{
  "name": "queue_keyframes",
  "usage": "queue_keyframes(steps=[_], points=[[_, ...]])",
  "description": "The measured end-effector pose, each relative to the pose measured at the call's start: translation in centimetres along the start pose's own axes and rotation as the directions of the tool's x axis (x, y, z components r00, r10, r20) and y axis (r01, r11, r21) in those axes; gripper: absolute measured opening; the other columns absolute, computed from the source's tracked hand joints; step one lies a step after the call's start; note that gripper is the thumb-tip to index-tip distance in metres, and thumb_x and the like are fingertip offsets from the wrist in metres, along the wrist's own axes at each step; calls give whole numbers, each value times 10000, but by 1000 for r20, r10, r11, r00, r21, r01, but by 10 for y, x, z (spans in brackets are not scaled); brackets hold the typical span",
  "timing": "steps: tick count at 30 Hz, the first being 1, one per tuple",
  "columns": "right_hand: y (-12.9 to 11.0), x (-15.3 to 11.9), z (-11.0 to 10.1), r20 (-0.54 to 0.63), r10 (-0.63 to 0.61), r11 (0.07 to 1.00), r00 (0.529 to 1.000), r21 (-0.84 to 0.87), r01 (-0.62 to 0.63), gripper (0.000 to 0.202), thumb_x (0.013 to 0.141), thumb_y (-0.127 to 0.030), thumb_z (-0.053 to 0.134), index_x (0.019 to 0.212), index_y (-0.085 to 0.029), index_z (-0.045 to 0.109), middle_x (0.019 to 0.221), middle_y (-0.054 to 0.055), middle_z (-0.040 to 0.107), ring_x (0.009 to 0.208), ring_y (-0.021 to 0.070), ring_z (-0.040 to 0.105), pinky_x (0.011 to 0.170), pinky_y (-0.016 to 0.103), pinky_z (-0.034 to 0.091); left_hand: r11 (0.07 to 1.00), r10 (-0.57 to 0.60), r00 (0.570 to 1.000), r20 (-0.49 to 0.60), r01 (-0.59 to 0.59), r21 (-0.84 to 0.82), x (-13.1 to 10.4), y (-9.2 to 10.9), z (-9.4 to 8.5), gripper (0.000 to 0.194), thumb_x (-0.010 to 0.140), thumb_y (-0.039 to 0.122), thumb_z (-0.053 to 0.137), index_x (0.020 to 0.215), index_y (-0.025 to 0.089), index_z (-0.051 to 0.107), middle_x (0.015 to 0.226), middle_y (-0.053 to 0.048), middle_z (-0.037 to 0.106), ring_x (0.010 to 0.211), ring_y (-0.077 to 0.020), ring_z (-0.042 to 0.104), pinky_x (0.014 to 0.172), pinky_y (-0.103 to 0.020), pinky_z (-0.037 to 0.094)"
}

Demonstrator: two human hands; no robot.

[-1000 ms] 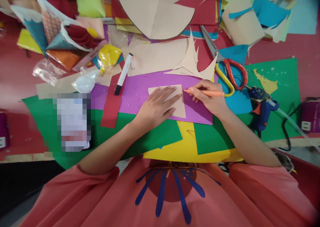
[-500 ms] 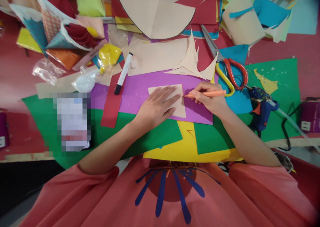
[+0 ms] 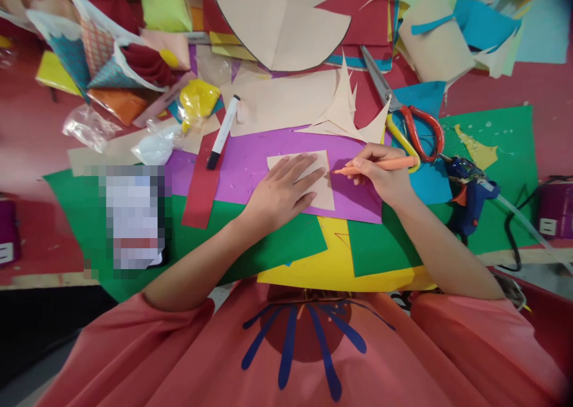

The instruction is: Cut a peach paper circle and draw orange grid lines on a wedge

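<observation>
Resting flat on a small beige paper piece (image 3: 324, 197), the left hand (image 3: 281, 193) has its fingers extended and a little spread, at the centre of the frame. The right hand (image 3: 378, 171), right of centre, is gripping an orange pen (image 3: 396, 163) between thumb and fingers. The pen's tip is at the right edge of the paper piece; whether it touches, I cannot tell. The paper piece lies on a purple sheet (image 3: 242, 171), which partly covers a green sheet (image 3: 277, 240). Near the right hand, toward the upper right, there are scissors (image 3: 393, 101) with one red and one yellow handle. A blue glue gun (image 3: 478, 201) lies at the right of the frame. Left of centre, a white marker (image 3: 225, 126) with black cap lies partly over a red strip (image 3: 200, 198).
</observation>
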State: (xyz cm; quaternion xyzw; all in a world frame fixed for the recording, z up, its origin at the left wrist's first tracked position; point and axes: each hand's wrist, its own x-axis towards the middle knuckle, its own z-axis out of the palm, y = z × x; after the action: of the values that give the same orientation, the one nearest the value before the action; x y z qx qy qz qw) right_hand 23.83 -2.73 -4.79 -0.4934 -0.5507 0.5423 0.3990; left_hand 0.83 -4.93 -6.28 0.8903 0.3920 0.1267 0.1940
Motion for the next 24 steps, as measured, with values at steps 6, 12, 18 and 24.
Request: queue_keyframes(steps=[6, 12, 18, 24], points=[[2, 1, 1, -2, -73, 996, 997, 46, 73, 201, 848, -380, 660, 818, -184, 691, 643, -11, 690, 508, 97, 620, 492, 224, 508, 1000, -10, 999, 35, 10, 22, 9, 0, -4, 432, 974, 251, 420, 1393, 172, 489, 1500, -146, 441, 1409, -300, 391, 1165, -534, 320], [4, 0, 0, 27, -96, 994, 995, -43, 97, 231, 864, -403, 656, 875, -182, 719, 742, 11, 720, 580, 102, 654, 507, 217, 522, 999, -32, 998, 49, 31, 37, 19, -1, -5, 444, 960, 217, 425, 1397, 160, 479, 1514, -153, 418, 1424, -306, 365, 1167, -526, 321], [3, -1, 0, 43, -85, 992, 995, -95, 89, 193, 842, -367, 690, 833, -174, 692, 683, 0, 684, 564, 97, 624, 493, 214, 482, 999, -14, 1000, 6, 13, 37, 19, -2, -1, 457, 973, 315, 447, 1398, 151, 482, 1511, -169, 419, 1425, -320, 362, 1164, -531, 313], [2, -1, 0, 59, -82, 993, 995, -76, 87, 196, 845, -349, 678, 775, -180, 604, 659, -12, 663, 509, 76, 582, 451, 202, 435, 999, -10, 1000, -12, 11, 34, 17, -4, 2, 483, 969, 384, 460, 1400, 167, 469, 1515, -165, 417, 1425, -310, 362, 1161, -528, 311]])
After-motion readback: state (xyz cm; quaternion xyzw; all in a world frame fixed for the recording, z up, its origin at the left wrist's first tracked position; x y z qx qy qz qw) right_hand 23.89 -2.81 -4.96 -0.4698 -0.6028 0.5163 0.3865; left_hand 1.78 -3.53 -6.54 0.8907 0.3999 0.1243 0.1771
